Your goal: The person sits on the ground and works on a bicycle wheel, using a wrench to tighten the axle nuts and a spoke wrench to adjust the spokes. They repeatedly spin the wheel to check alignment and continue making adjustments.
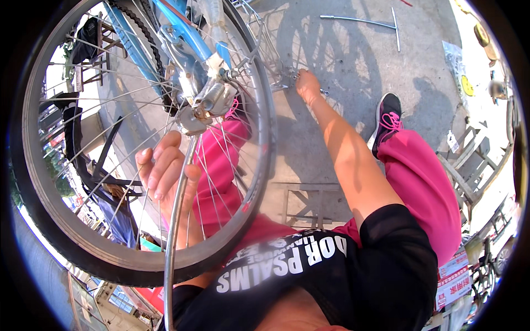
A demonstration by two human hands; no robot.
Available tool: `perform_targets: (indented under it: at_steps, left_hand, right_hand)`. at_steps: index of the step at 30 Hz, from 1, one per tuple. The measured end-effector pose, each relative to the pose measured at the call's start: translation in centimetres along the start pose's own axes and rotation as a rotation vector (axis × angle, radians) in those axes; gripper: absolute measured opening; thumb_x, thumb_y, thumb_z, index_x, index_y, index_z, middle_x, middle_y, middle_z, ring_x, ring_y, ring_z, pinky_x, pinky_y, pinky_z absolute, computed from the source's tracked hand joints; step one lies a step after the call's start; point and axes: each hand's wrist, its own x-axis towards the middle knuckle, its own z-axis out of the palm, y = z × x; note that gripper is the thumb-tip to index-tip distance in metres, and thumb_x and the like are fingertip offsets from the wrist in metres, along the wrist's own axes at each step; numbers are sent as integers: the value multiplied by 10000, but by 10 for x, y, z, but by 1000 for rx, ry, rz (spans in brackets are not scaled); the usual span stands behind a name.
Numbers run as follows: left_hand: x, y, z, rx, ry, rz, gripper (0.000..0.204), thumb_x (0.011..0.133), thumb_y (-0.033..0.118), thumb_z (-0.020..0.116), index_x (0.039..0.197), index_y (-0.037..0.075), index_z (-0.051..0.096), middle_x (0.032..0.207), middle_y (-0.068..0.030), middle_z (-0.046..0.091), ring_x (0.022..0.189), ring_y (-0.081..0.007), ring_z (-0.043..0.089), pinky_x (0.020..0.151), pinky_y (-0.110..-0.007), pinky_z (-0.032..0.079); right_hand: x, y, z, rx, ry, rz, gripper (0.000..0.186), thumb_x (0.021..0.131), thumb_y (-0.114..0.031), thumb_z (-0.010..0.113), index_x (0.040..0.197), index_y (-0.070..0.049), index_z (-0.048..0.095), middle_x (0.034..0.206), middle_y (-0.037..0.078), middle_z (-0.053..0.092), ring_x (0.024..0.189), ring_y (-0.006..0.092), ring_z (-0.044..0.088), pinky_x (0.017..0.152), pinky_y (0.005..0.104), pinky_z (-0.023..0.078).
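Observation:
A bicycle wheel (266, 138) with a black tyre and thin spokes fills the left side, joined to a light-blue frame (182, 25). My left hand (168, 171) is behind the spokes, just below the metal hub parts (193, 118). Its fingers are loosely bent and apart, with nothing visible in them. A long curved metal rod (175, 220) runs down from the hub, passing in front of my thumb. My right hand (307, 85) reaches to the ground right of the wheel, fingers bent down among small metal tools (326, 92). What it grips is hidden.
A T-shaped metal tool (361, 21) lies on the concrete floor ahead. My shoe (389, 121) is planted to the right. A metal frame (475, 160) and a printed carton (454, 278) stand at the right. A chain (141, 27) runs along the bicycle's frame.

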Motion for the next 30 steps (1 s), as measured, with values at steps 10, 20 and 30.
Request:
perform_targets:
  at_steps: [10, 20, 30]
  left_hand:
    - [1, -2, 2, 19, 3, 27, 123, 905, 128, 411, 820, 88, 333, 500, -42, 452, 378, -167, 478, 958, -542, 353]
    - [1, -2, 1, 54, 38, 70, 169, 919, 160, 411, 787, 87, 335, 475, -39, 461, 352, -149, 486, 895, -546, 406]
    - [0, -3, -2, -42, -22, 36, 138, 904, 155, 409, 814, 60, 369, 502, -50, 426, 402, -167, 483, 970, -579, 320]
  right_hand:
    - [38, -30, -16, -274, -20, -388, 362, 819, -37, 490, 1171, -87, 557, 1271, 108, 497, 1192, 279, 456, 936, 426, 413]
    - [53, 5, -21, -370, -95, -364, 421, 851, -121, 509, 1272, -122, 492, 1398, 63, 405, 1310, 235, 345, 1040, 432, 314]
    - [-70, 43, -19, -409, 49, -283, 432, 855, -51, 415, 1284, -51, 467, 1402, 76, 397, 1315, 241, 337, 1099, 431, 231]
